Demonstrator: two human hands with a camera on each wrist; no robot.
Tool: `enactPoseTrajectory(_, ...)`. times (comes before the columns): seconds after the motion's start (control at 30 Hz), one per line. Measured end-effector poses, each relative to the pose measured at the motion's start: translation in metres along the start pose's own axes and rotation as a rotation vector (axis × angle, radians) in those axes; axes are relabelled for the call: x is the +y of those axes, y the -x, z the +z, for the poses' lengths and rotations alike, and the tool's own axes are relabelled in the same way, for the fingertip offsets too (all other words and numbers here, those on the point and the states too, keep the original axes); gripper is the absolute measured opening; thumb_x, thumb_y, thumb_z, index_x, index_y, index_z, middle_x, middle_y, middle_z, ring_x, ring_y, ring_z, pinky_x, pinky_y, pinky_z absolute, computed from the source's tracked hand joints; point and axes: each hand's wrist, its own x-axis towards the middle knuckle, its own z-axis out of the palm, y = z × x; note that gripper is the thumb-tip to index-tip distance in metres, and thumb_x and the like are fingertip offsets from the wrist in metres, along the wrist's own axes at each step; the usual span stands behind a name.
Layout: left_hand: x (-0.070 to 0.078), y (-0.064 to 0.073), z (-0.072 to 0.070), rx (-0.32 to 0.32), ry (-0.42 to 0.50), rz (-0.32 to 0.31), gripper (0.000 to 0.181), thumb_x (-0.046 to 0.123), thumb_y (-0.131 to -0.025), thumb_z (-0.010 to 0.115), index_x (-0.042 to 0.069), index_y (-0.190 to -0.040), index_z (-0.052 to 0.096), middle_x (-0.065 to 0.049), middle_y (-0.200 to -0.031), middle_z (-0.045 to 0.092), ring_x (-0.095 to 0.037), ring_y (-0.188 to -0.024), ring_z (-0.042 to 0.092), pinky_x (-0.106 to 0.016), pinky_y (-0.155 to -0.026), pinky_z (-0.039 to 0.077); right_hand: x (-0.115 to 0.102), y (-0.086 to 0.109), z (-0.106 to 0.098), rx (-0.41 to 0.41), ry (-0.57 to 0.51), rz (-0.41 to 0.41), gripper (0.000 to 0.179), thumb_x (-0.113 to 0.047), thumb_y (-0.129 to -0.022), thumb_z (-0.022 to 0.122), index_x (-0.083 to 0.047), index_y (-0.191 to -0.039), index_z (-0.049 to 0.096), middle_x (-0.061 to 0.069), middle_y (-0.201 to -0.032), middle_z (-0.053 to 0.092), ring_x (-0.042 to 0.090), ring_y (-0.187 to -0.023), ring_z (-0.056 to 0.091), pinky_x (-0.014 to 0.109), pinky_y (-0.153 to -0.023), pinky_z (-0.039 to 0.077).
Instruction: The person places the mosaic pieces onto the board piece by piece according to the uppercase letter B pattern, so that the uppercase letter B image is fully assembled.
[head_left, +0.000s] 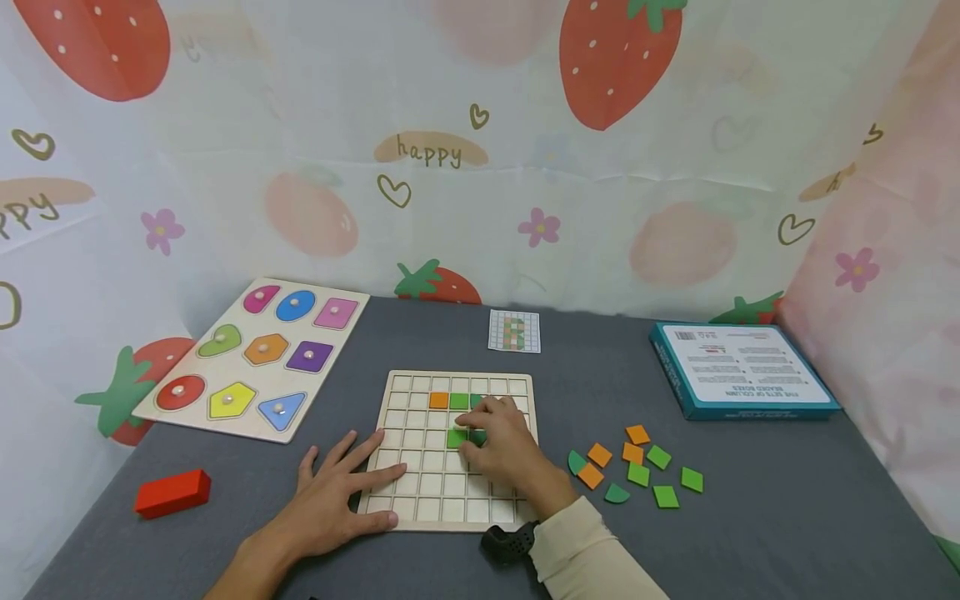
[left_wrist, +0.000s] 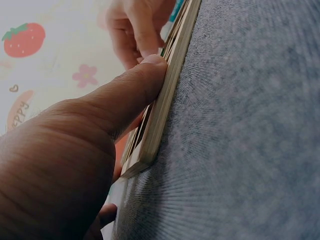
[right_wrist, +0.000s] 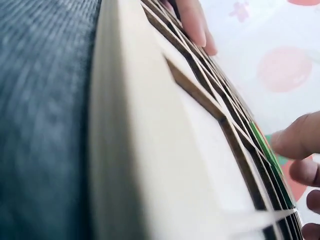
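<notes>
Resting flat with fingers spread, the left hand [head_left: 337, 492] lies across the near left corner of a wooden grid board [head_left: 432, 484], its fingertips past the left edge and its thumb on the near rim; it grasps nothing. The right hand [head_left: 506, 442] reaches over the right half of the board with bent fingers, thumb and forefinger just beside a green square [head_left: 455, 438] and a dark green piece [head_left: 477, 436]; whether it pinches either, I cannot tell. Behind these, an orange square [head_left: 438, 401] and another green square [head_left: 458, 402] sit side by side in one row.

The board lies flat in the middle of the counter [head_left: 405, 575], well back from the side edges. A narrow strip of counter separates its right rim from the scattered loose tiles [head_left: 638, 474], and a wider stretch runs from those to the teal box [head_left: 678, 392] near the right edge. Behind the board, a short gap leads to a small picture card [head_left: 514, 332]. Leftward, a slanting lane divides it from the shape puzzle [head_left: 255, 325], whose outer corner reaches the counter's left edge; a red block [head_left: 172, 493] sits nearer, close to that edge.
</notes>
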Motion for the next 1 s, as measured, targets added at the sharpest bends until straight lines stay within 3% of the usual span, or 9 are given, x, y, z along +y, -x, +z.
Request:
enactPoseTrajectory(0.23,0.0,0.0,0.0,0.005,0.021,0.008,0.065,0.067,-0.079,0.063,0.034,-0.134,0.06,-0.005,-0.155,0.029,-0.044,-0.14,0.015,-0.073,-0.097,-0.003,-0.007,0.002,-0.017,0.038,-0.046,0.0,0.03,-0.013,-0.086,0.072,-0.007,-0.115,0.071,0.002,-0.104,0.056,0.02,-0.092,0.045,0.039,-0.076,0.041)
enactPoseTrajectory(0.37,-0.001,0.0,0.0,0.012,0.029,0.016,0.065,0.067,-0.079,0.063,0.033,-0.134,0.06,-0.005,-0.155,0.03,-0.045,-0.14,0.015,-0.073,-0.097,-0.003,-0.008,0.005,-0.031,0.098,-0.083,-0.059,0.03,-0.009,-0.084,0.074,-0.005,-0.113,0.071,0.002,-0.103,0.056,0.021,-0.092,0.045,0.04,-0.076,0.042)
enactPoseTrajectory(0.53,-0.002,-0.001,-0.001,0.017,0.031,0.022,0.064,0.066,-0.08,0.064,0.033,-0.134,0.06,-0.005,-0.155,0.029,-0.045,-0.139,0.015,-0.073,-0.097,-0.003,-0.009,0.012,-0.053,0.153,-0.055,-0.122,0.031,-0.006,-0.082,0.075,-0.006,-0.113,0.071,0.004,-0.104,0.057,0.02,-0.091,0.044,0.039,-0.074,0.041)
enactPoseTrajectory(1.0,-0.002,0.001,0.001,0.013,0.035,0.027,0.064,0.065,-0.08,0.065,0.032,-0.134,0.06,-0.005,-0.155,0.029,-0.045,-0.139,0.015,-0.073,-0.096,-0.003,-0.002,0.046,-0.109,0.169,0.058,-0.014,0.04,-0.009,-0.081,0.078,-0.008,-0.119,0.069,0.004,-0.108,0.058,0.023,-0.095,0.046,0.041,-0.074,0.042)
